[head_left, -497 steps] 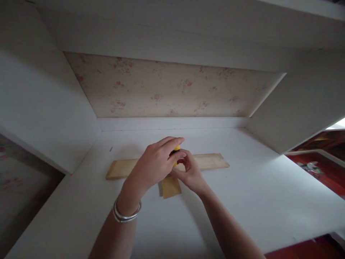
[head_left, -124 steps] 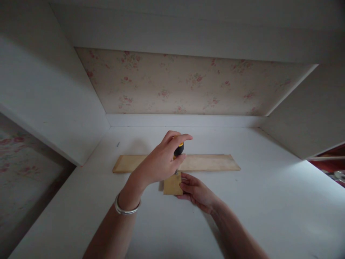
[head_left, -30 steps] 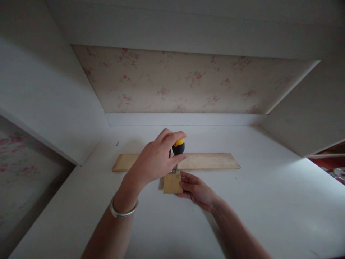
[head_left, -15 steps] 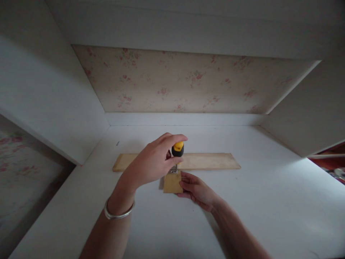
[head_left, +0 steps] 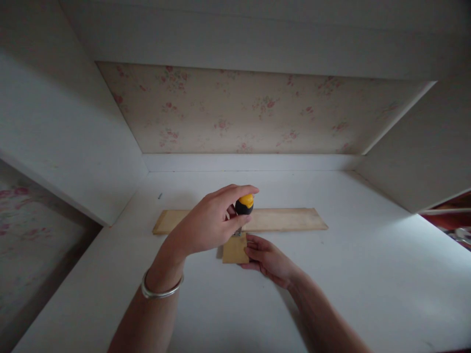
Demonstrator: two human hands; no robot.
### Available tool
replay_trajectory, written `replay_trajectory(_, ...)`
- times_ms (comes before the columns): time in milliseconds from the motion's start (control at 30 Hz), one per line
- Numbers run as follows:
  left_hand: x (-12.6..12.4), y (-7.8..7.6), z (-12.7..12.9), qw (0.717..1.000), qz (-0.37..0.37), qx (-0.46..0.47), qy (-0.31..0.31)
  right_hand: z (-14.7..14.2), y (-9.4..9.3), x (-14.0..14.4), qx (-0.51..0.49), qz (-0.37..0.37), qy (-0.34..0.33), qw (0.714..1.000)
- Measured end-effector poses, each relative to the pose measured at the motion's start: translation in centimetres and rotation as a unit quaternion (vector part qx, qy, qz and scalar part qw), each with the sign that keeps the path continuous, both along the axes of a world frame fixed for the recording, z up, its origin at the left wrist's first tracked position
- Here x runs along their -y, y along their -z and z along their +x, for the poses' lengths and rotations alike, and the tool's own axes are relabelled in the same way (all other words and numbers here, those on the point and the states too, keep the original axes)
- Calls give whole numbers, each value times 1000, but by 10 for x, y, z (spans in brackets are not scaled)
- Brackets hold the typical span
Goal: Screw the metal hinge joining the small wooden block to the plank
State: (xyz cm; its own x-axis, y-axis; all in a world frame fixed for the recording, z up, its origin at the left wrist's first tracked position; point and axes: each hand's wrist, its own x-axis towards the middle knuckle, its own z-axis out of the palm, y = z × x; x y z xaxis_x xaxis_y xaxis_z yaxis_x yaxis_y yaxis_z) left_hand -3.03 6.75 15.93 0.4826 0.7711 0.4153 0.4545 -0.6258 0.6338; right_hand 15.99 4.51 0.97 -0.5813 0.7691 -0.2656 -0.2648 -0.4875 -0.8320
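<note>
a white worktop (head_left: pixel 368 279) fills the lower part of the view, with a long pale board (head_left: pixel 285 219) lying flat across it. behind the board, a white strip (head_left: pixel 253 161) runs along the back, and above that is cream wallpaper (head_left: pixel 239 110) with red and pink flowers. a white side panel (head_left: pixel 66 122) stands to the left of the board, a greyer side panel (head_left: pixel 427 157) to its right, and a shadowed white panel (head_left: pixel 239 39) hangs overhead. well left of the board is another flowered surface (head_left: pixel 24 235); far to its right, something red (head_left: pixel 447 213) shows at the edge, too cropped to name.

just in front of the board's middle is a short wooden block (head_left: pixel 235 250), its near right edge pinched by the fingers of the right hand (head_left: pixel 270 260). the left hand (head_left: pixel 209 220), a silver bangle (head_left: pixel 162 294) on its wrist, reaches over the board with its fingers curled around a yellow-and-black handle (head_left: pixel 244 203). below the handle, a bit of metal (head_left: pixel 238 232) sits at the block's far edge, its form unclear. behind the board's left end lies a small dark piece (head_left: pixel 160 196).
</note>
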Motion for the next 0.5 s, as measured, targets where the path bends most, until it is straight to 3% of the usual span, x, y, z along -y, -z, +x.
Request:
replay_trajectory(200, -5, 5, 11, 985, 87, -56, -136, -1, 0, -1, 1, 1, -2, 1000)
replay_trajectory(400, -2, 5, 4, 997, 38, -57, -35, -1, -1, -1, 5, 4, -11, 1000)
replay_trajectory(500, -1, 4, -3, 998, 13, -53, -16, 0, 0, -1, 10, 6, -6, 1000)
